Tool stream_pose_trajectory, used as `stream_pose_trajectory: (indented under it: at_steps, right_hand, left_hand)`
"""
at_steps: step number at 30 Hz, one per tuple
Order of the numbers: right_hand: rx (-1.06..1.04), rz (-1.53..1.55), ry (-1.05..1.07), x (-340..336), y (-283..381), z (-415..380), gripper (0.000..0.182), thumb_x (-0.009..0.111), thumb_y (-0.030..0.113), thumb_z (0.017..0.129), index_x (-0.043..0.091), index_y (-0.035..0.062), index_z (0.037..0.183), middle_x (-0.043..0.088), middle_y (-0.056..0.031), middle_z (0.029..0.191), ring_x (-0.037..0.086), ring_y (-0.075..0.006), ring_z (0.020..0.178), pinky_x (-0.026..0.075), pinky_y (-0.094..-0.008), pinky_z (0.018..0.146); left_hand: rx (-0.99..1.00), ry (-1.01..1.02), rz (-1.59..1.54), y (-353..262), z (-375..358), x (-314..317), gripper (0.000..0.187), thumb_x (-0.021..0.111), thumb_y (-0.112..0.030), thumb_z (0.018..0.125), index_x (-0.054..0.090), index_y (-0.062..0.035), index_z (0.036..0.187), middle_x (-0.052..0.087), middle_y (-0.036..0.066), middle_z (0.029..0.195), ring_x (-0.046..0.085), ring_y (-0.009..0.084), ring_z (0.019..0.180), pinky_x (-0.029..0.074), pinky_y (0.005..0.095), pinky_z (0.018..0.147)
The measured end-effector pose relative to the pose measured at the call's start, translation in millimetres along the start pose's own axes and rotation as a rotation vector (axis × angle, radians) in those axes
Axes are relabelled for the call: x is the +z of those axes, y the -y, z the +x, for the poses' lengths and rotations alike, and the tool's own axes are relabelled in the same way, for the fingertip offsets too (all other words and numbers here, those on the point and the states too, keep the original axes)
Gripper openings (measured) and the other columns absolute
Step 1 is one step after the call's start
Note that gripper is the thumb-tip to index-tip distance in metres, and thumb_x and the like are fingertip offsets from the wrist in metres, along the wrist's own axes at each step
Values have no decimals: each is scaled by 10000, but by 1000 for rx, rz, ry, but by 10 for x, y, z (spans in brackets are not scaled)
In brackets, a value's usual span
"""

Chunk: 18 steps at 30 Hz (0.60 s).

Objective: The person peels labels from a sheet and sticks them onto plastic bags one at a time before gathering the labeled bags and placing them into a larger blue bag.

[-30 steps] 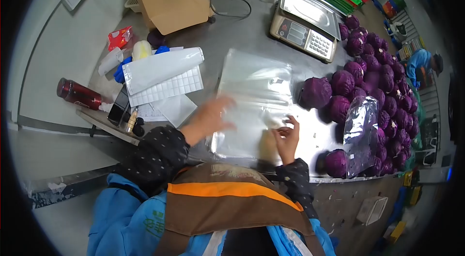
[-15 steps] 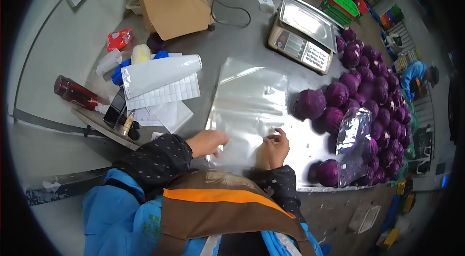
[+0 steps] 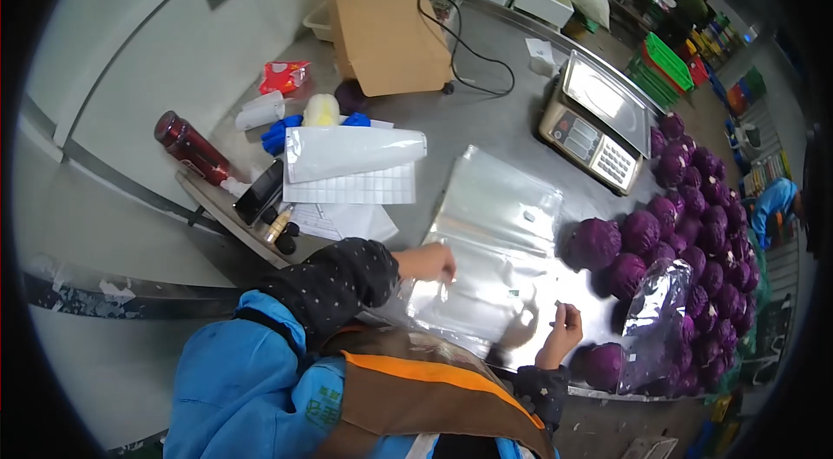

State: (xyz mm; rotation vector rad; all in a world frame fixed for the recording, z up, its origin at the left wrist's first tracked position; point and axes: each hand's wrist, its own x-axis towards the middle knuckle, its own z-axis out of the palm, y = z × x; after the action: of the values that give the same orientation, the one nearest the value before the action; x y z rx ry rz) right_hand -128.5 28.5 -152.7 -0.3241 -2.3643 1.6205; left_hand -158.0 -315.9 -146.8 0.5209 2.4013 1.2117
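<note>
A stack of clear plastic bags [image 3: 499, 220] lies flat on the shiny metal table in front of me. My left hand [image 3: 427, 263] is closed at the stack's left edge, its curled fingers pinching some of the clear film. To the right of the stack, just above the bare metal, my right hand [image 3: 562, 336] is closed with thumb and fingertips together. Whatever lies between those fingertips is too small to make out. A single purple cabbage [image 3: 600, 365] sits close to the right hand, and a loose clear bag [image 3: 652, 320] rests against the cabbage pile beyond it.
Many purple cabbages [image 3: 694, 225] are heaped along the table's right side. A weighing scale [image 3: 599, 125] stands behind the bags. A cardboard box [image 3: 386, 29] with a black cable [image 3: 495, 64] is at the back. Papers [image 3: 351, 166], a red bottle [image 3: 193, 147] and a phone [image 3: 260, 192] lie left.
The view has turned, so the table's contents sit lower and further right. My right hand has moved from the bags' lower edge to the right of them. My left hand stays at the left edge.
</note>
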Motion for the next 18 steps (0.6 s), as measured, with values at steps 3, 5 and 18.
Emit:
stream_pose_trajectory:
  at_steps: [3,5,18]
  right_hand:
    - [-51,-1,6,157,124,11,85,635,70,816,608,43,892,601,-18,864,551,-115,784,419,-251,644]
    - [-185,-126,162,327,152,-92,118,672,64,760,608,64,859,581,-30,881,549,-160,838,421,-279,714]
    - [76,46,242,-159,367,-121,163,594,-16,770,602,-88,916,600,-84,765,550,-113,641,437,-227,538]
  left_hand:
    - [-22,-184,-158,-225,-124,-163,178,678,-157,708,608,-70,847,604,100,834,589,323,738,459,396,664]
    - [174,-380,52,-506,-245,-229,210,684,-162,712,600,-76,884,602,122,849,585,334,754,459,399,674]
    - [-173,54,-99,11,106,24,132,658,-147,750,662,-39,826,653,95,749,613,227,688,481,351,634]
